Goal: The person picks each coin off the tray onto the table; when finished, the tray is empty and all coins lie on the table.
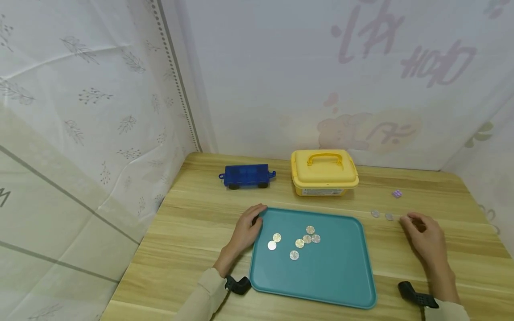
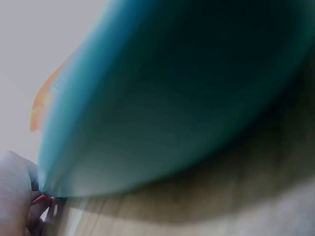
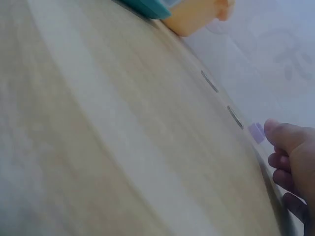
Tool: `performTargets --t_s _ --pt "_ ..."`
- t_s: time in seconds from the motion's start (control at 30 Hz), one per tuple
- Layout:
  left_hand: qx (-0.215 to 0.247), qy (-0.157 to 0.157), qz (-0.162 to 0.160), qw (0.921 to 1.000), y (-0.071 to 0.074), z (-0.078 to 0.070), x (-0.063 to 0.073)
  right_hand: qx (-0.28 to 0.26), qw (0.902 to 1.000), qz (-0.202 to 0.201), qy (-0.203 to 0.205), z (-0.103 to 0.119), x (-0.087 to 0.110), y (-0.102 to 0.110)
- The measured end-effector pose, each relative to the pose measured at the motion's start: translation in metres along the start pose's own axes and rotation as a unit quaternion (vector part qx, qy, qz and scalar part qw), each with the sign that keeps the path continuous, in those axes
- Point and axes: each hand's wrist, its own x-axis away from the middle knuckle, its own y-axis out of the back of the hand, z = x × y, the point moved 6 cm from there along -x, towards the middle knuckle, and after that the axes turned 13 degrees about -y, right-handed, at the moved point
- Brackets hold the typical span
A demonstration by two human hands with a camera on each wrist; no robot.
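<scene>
A teal tray (image 1: 337,272) lies on the table with several gold and silver coins (image 1: 294,255) in it. My left hand (image 1: 246,228) grips the tray's upper left corner; its fingers (image 2: 39,209) curl at the rim in the left wrist view. Right of the tray, my right hand (image 1: 427,238) is low over the table, thumb and forefinger together on what looks like a coin (image 1: 407,218), mostly covered by the fingertips. Two silver coins lie just left of that hand, the nearer coin (image 1: 389,216) and a farther coin (image 1: 375,213).
A yellow lidded box (image 1: 324,171) with a handle stands behind the tray. To its left is a blue toy wagon (image 1: 246,175) with black wheels. A small purple block (image 1: 396,194) lies beyond the loose coins. Patterned cloth (image 1: 257,80) hangs behind the wooden table (image 1: 180,249).
</scene>
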Motion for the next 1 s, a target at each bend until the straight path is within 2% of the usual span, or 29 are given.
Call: performTargets --t_s 0.13,0.37,0.6,1.0 --pt "0.002 0.008 0.003 1.0000 -0.002 0.000 0.001 0.007 0.9997 -0.019 0.017 -0.005 -0.002 0.000" --pt "0.010 0.017 0.003 0.9998 -0.001 -0.001 0.002 0.040 0.9941 -0.048 0.089 0.002 -0.005 -0.008" --pt "0.013 0.010 0.004 0.9999 -0.002 0.000 -0.002 0.022 0.9927 -0.063 0.100 0.005 -0.001 -0.008" --pt "0.009 0.012 0.004 0.9999 -0.001 0.000 -0.001 0.021 0.9939 -0.042 0.100 0.004 0.000 -0.009"
